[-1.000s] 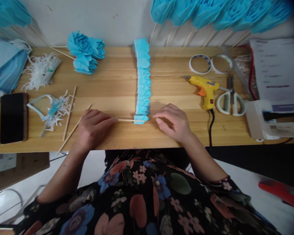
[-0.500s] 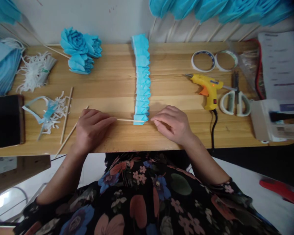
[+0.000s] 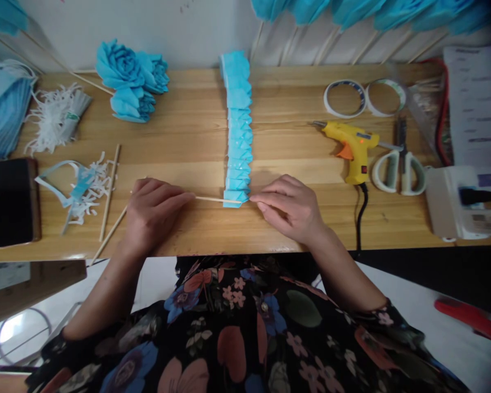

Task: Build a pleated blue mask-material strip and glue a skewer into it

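A long strip of folded blue paper petals [image 3: 238,128] runs down the middle of the wooden table [image 3: 188,136]. My left hand [image 3: 152,210] is closed round a thin wooden stick [image 3: 213,200] whose tip lies on the strip's near end. My right hand [image 3: 291,208] rests on the table just right of that end, its fingers together and their tips touching the nearest petal.
Blue paper roses [image 3: 130,79] lie at the back left, with white paper shreds [image 3: 55,117], spare sticks [image 3: 108,191] and a black phone [image 3: 13,201]. On the right are a yellow glue gun [image 3: 352,147], scissors [image 3: 399,166] and two tape rolls [image 3: 343,99].
My right hand has slid a little left until its fingertips touch the strip's near end. The left hand and stick have stayed put.
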Demonstrator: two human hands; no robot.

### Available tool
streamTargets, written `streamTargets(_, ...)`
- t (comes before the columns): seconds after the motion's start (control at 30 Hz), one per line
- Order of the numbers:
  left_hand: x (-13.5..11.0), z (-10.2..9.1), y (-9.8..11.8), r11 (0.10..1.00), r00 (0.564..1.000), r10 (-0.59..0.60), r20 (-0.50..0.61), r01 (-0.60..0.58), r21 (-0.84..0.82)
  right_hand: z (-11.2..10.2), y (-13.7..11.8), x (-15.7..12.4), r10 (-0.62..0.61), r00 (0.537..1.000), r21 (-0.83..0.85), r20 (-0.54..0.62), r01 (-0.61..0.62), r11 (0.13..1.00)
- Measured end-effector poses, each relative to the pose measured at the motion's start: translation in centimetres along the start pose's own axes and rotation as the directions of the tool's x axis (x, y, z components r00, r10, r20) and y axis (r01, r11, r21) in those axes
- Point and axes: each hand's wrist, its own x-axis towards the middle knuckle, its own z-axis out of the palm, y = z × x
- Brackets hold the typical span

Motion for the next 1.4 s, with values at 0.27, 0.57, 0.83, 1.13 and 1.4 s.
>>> streamTargets(0.27, 0.3, -0.2, -0.2, 1.0, 0.999, 0.023, 0.025, -0.023, 0.018, 0.4, 0.6, -0.2, -0.099, 0.992, -0.001, -0.074, 0.099, 0.995)
streamTargets(0.57, 0.5, 0.0, -0.2, 1.0, 0.999, -0.007, 0.045, 0.007, 0.004, 0.3, 0.7, -0.5, -0.068, 0.998, -0.03, -0.014, 0.067, 0.997)
streamTargets(0.83, 0.8, 0.1, -0.4, 0.999, 0.998, 0.023, 0.05, -0.025, 0.023, -0.1, 0.8, -0.5, -0.003, 1.0, -0.07, -0.01, 0.002, 0.998)
streamTargets(1.13, 1.0, 0.4, -0.5, 0.998, 0.998, 0.049, 0.04, -0.051, 0.031, 0.0, 0.8, -0.5, 0.005, 1.0, -0.073, 0.009, -0.005, 0.997)
streamTargets(1.4, 1.0, 0.6, -0.7, 1.0, 0.999, 0.004, 0.04, -0.003, -0.024, 0.1, 0.9, -0.4, -0.042, 0.981, -0.114, 0.188, 0.064, 0.991)
